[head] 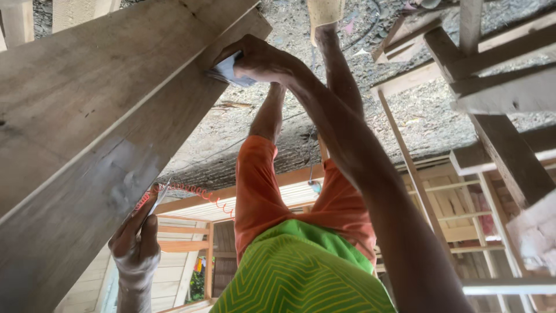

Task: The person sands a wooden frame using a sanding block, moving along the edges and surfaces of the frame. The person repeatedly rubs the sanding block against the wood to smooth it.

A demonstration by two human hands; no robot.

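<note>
A long wooden plank (pixel 87 116) slants across the left half of the view, which looks back past my own body. My right hand (pixel 260 58) reaches far out and presses a folded pale sheet, cloth or sanding paper (pixel 229 72), against the plank's edge. My left hand (pixel 136 243), dusted white, is near the camera at the bottom left. It holds a small white sheet (pixel 157 200) against the plank's lower face, where the wood shows a pale rubbed patch (pixel 116 179).
My orange shorts (pixel 260 197), green patterned shirt (pixel 301 272) and legs fill the middle. Gravel ground (pixel 417 110) lies beyond. Wooden frames and slats (pixel 492 87) stand at the right. A red coiled hose (pixel 202 192) runs behind the plank, with timber walls (pixel 174 272) past it.
</note>
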